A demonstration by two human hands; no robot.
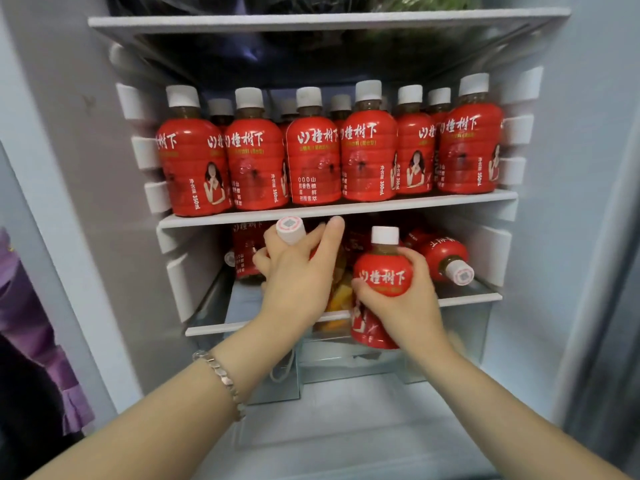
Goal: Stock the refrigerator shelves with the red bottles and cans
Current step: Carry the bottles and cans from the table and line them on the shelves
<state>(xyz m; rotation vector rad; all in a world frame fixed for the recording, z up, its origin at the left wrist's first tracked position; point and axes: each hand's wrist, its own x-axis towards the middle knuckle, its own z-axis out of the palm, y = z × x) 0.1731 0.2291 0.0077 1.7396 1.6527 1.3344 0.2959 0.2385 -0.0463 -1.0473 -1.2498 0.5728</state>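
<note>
Stocking is proceeding on the lower shelf [467,298], because the upper shelf [415,202], just above the hands, is already carrying a full row of upright red bottles [313,147]. The left hand [294,282] is curling its fingers round the neck of the first bottle [290,231] and tipping its cap towards the camera, probably to clear the low gap under the upper shelf, while the right hand [405,306] is clasping the second bottle [382,271] upright by its body, just in front of the lower shelf's edge. Beyond the right hand a lying bottle [443,254] is resting on its side, apparently for want of headroom.
</note>
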